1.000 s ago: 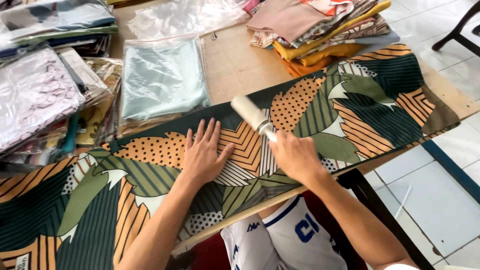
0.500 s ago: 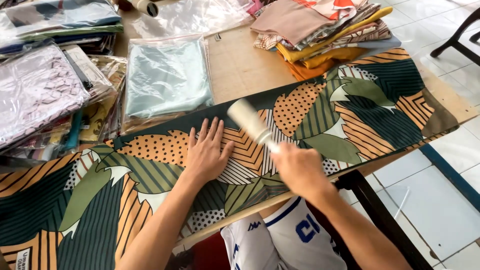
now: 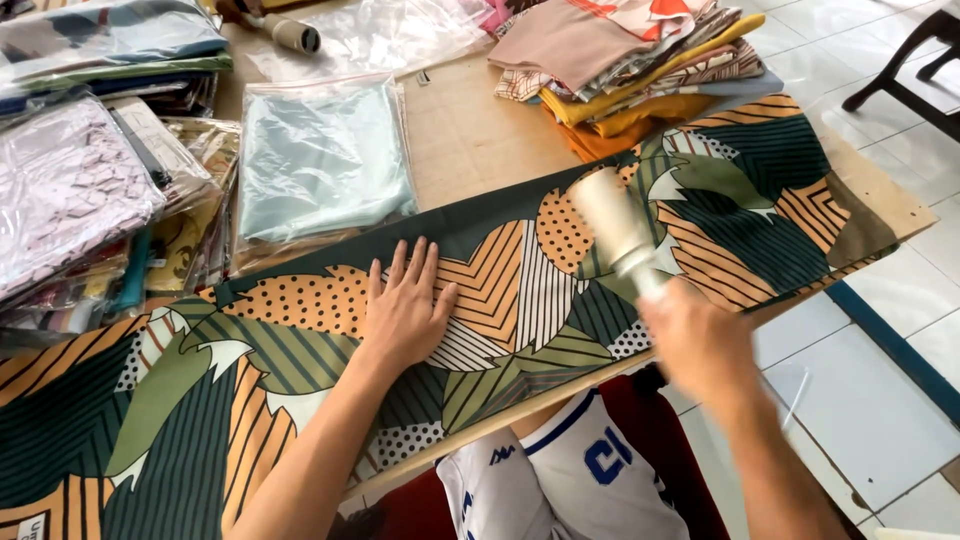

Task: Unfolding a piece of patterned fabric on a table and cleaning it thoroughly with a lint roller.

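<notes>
Your left hand (image 3: 405, 310) lies with fingers spread flat on the cloth (image 3: 300, 330); your right hand (image 3: 695, 340) holds the roller (image 3: 612, 225) over it. Beyond the cloth, a bag (image 3: 320, 160) contains pale fabric.

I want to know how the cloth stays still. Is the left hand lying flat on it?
Yes, the left hand lies palm down with fingers spread on the patterned cloth, while the right hand holds the roller.

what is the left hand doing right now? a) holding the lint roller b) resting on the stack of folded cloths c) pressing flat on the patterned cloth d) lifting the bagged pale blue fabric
c: the left hand lies palm down with fingers spread on the patterned cloth, while the right hand grips the lint roller over the same cloth.
</notes>
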